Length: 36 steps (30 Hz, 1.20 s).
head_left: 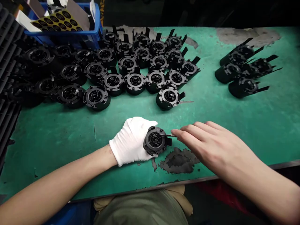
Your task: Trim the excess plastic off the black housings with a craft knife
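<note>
**Probing a black round part (152, 140) with a thin metal tool (171, 135)**

In the head view, we are holding the black round part in our left grip (133, 142), white-gloved and wrapped around its side, near the front edge of the green surface (234, 122). Our bare right grip (208, 140) is pinching the tool, whose tip is reaching over the part's face; we are not managing to tell whether it is carrying anything. Similar parts are standing in a cluster (135, 82) beyond, and a smaller group (243, 86) is standing to the right.

We are probably doing fine work, perhaps fitting or adjusting something inside the face. The next move is likely calling for a steady left grip and small, careful pressure at the tip.
</note>
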Motion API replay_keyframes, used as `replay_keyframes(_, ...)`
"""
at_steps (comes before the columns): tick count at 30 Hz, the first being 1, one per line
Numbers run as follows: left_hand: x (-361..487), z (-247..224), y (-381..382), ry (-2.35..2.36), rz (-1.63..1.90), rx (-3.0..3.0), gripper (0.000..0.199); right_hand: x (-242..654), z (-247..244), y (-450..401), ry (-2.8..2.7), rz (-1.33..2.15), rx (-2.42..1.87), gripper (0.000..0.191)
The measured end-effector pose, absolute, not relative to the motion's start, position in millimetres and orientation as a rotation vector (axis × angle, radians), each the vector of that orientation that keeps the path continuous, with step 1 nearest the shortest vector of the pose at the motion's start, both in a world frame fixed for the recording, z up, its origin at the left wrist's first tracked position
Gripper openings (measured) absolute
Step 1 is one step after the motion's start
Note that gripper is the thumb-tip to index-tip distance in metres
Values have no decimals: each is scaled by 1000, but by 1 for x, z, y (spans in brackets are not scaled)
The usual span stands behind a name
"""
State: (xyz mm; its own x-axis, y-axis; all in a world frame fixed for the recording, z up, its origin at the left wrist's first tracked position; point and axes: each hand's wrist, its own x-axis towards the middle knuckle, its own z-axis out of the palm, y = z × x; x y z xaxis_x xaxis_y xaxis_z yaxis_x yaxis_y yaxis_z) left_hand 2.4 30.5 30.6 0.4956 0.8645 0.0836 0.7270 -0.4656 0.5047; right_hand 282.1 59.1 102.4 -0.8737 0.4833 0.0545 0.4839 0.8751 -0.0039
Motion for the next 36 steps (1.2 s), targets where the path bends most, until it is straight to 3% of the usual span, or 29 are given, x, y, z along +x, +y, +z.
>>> replay_keyframes(4, 2, 33, 31, 1294, 505, 2292, 47, 291, 92, 80, -2918, 94, -954, 27)
replay_keyframes(7, 1, 32, 31, 1274, 567, 2232, 41, 306, 71, 77, -2703, 153, -1203, 30)
replay_keyframes(16, -4, 26, 29, 1256, 641, 2191, 70, 298, 34, 48, -2480, 273, -1312, 28)
replay_keyframes(23, -5, 24, 29, 1252, 687, 2182, 72, 291, 38, 31, -2351, 260, -1379, 27)
replay_keyframes(28, -6, 23, 29, 1257, 743, 2149, 78, 289, 42, 21, -2153, 476, -1532, 25)
replay_keyframes(33, -14, 25, 24, 1025, 929, 1940, 92, 252, 34, -8, -1563, 1455, -1467, 58)
replay_keyframes(36, -16, 21, 21, 934, 968, 1915, 100, 221, 25, -23, -1580, 1545, -1322, 88)
